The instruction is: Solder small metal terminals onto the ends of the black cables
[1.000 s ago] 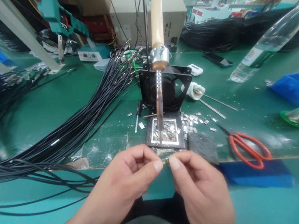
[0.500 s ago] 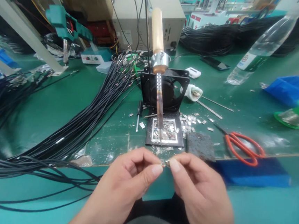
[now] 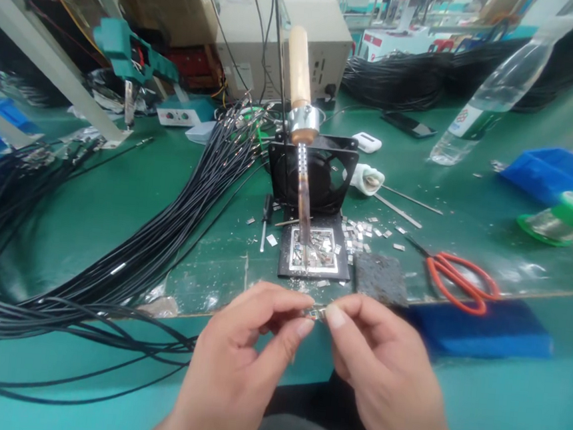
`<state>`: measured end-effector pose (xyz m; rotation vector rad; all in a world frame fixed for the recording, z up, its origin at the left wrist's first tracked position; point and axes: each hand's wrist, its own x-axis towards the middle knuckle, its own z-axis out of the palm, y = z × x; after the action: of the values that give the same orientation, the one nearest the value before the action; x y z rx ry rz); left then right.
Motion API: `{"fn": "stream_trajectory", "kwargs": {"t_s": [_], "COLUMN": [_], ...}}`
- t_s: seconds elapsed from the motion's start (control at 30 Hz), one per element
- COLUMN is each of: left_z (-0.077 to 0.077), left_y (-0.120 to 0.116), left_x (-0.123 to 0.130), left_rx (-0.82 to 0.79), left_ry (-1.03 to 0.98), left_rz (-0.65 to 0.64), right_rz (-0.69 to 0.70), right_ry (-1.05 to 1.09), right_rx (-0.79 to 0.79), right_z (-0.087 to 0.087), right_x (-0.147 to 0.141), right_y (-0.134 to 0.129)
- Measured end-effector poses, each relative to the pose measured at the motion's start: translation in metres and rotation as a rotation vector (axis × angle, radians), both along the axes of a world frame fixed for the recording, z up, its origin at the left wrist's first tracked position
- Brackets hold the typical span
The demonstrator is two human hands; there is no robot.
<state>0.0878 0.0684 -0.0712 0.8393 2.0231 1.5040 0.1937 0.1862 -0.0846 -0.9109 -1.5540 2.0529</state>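
A small metal connector piece point(image 3: 316, 312) is pinched between my two hands, just in front of the table edge. My left hand point(image 3: 255, 346) grips its left end with thumb and forefinger. On its right end, the thumb and forefinger of my right hand point(image 3: 379, 357) are closed. Most of the piece is covered by fingertips. Beyond the hands, a soldering iron point(image 3: 304, 176) with a wooden handle hangs tip down over a white-framed tray point(image 3: 336, 270) of small metal parts. A black fan point(image 3: 337, 179) stands behind the tray.
Black cables point(image 3: 165, 231) spread across the left. At the right are red-handled scissors point(image 3: 461, 277), a grey block point(image 3: 380, 278), a solder spool point(image 3: 561, 222), a blue bin point(image 3: 556, 172) and a plastic bottle point(image 3: 498, 93). A small screwdriver point(image 3: 264, 223) lies left of the tray.
The left hand's forefinger and thumb have shifted on the piece, and more of it shows between the hands. The camera view has moved slightly.
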Motion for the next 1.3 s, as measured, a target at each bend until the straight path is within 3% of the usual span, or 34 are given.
{"fn": "stream_trajectory", "kwargs": {"t_s": [0.17, 0.5, 0.73, 1.07, 1.3], "left_z": [-0.004, -0.006, -0.005, -0.002, -0.005], "left_y": [-0.002, -0.002, -0.003, -0.004, -0.008], "left_x": [0.003, 0.004, 0.002, -0.008, -0.007], "left_rx": [0.04, 0.077, 0.058, 0.087, 0.049], "left_ry": [0.16, 0.489, 0.424, 0.483, 0.421], "left_rz": [0.006, -0.025, 0.0, -0.167, -0.161], "right_rz": [0.068, 0.075, 0.084, 0.119, 0.146], "right_ry": [0.047, 0.034, 0.039, 0.063, 0.083], "right_rx": [0.056, 0.017, 0.022, 0.035, 0.012], "right_z": [-0.012, -0.013, -0.014, -0.018, -0.018], "right_x": [0.001, 0.003, 0.002, 0.002, 0.004], "right_y": [0.007, 0.004, 0.004, 0.007, 0.005]}}
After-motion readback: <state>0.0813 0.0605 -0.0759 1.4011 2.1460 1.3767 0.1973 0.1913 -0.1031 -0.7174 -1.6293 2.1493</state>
